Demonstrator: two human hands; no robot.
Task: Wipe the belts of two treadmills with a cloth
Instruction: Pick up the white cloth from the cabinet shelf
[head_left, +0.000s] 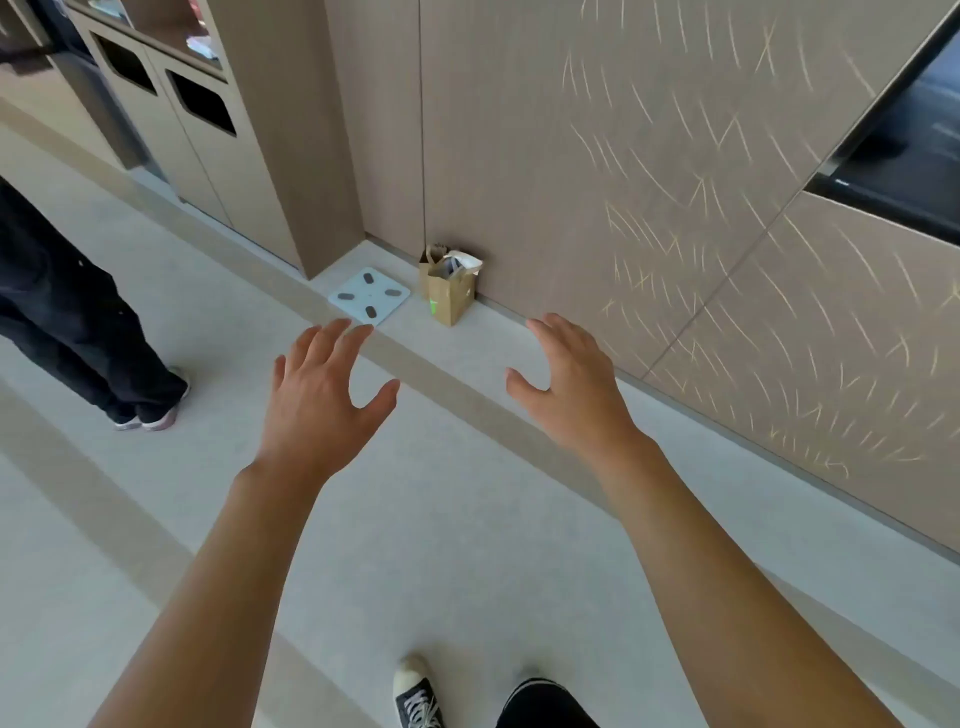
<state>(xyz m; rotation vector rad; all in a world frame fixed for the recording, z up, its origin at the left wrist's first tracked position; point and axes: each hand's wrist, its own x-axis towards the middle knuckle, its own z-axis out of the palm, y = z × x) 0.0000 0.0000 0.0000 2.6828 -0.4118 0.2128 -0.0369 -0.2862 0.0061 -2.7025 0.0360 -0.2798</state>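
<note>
Head view: left hand (322, 395) and right hand (569, 387), our grip spread and empty; no cloth beneath it, presumably soft, light, bunchable anywhere.

I can read no text, number or brand anywhere in my head view. The paper bag (451, 289) near the middle of the frame carries a small green mark on its side, too blurred to tell what it is. The black panel (904, 156) at the upper right shows a tiny pale mark at its lower left corner, illegible.
</note>
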